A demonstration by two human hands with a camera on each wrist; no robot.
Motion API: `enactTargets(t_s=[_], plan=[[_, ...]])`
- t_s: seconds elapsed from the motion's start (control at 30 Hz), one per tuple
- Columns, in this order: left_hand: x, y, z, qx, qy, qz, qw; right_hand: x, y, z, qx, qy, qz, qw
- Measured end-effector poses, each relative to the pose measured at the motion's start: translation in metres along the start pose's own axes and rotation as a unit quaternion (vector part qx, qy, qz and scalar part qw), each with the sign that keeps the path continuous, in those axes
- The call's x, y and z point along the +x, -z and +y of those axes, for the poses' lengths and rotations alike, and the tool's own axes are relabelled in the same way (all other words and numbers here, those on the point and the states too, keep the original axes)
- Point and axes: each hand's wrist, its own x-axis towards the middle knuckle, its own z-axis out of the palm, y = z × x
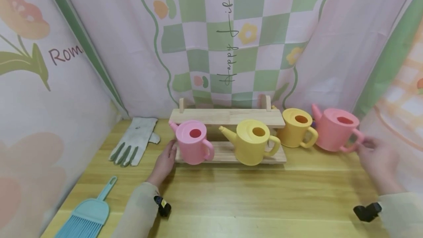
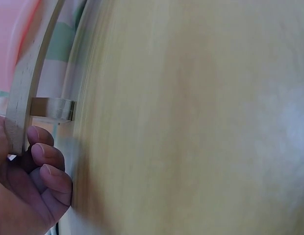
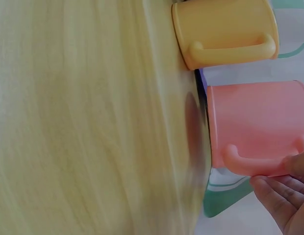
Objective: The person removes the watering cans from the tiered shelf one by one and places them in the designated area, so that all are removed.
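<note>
The left wrist view shows the left hand (image 2: 32, 200), fingers (image 2: 55, 178) curled round one end of a pale wooden shelf (image 2: 25, 88); in the right wrist view, the right hand (image 3: 287, 200) pinches a pink plastic watering can (image 3: 262, 122) by its handle (image 3: 245, 165), at the right of the table (image 3: 93, 122). Only the head view shows its spout (image 1: 316, 113). A purple thing (image 3: 202, 78) alongside is mostly hidden.

Soft light, pale glare on tabletop (image 2: 191, 117); 2 wrist views seem blurry.
</note>
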Motion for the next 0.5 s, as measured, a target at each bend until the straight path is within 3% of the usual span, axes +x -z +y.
enactTargets(t_s=[0.5], plan=[[0.0, 0.0, -0.001, -0.002, -0.004, 0.001, 1.0, -0.002, -0.013, 0.008, -0.011, 0.007, 0.012, 0.9998]])
